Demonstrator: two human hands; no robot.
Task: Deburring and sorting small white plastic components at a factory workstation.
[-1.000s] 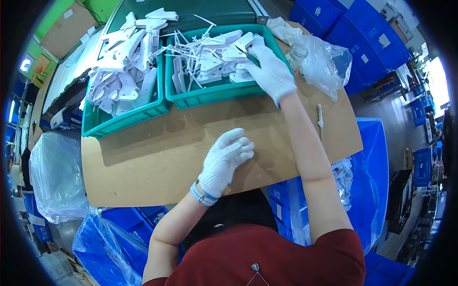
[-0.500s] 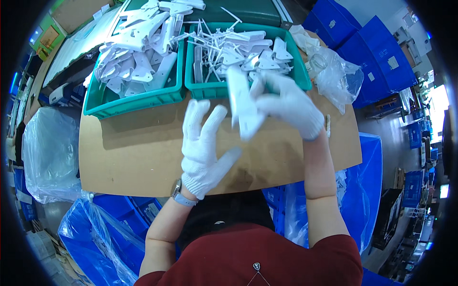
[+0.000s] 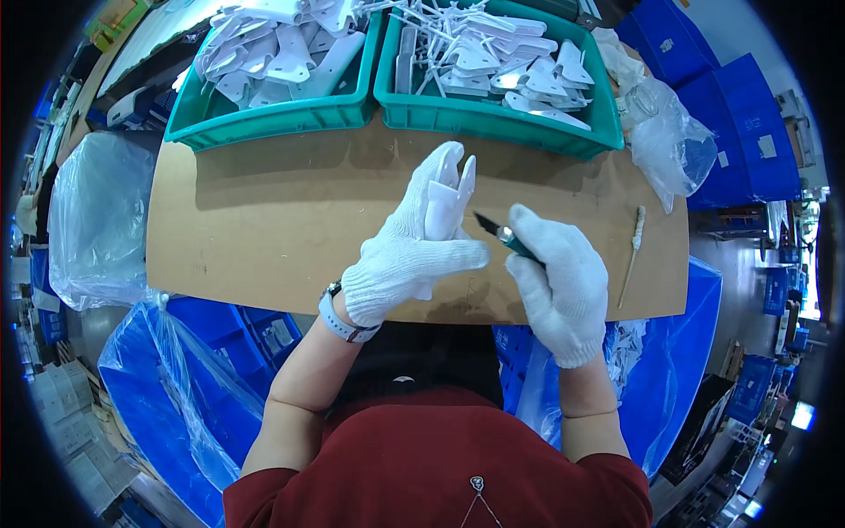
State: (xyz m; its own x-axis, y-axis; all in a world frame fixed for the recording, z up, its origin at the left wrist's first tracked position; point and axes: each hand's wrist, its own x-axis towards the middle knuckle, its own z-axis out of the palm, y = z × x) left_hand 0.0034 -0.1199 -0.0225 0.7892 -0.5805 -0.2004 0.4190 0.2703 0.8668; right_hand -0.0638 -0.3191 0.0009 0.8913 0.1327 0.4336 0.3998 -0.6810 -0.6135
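My left hand (image 3: 409, 255), in a white knit glove, grips a white moulded plastic part (image 3: 447, 198) and holds it upright over the brown cardboard-topped table (image 3: 264, 229). My right hand (image 3: 559, 282), also gloved, holds a small green-handled knife (image 3: 503, 234). Its blade points at the lower edge of the white part. Both hands are close together above the table's near edge.
Two green bins stand at the table's far side: the left bin (image 3: 282, 110) and the right bin (image 3: 493, 114), both full of white plastic parts. A clear plastic bag (image 3: 664, 141) lies at the right, a thin stick (image 3: 632, 255) beside it. Blue bag-lined crates (image 3: 194, 370) flank me.
My right hand brought a white part back from the right bin and passed it to my left hand. My right hand now holds the knife against the part.
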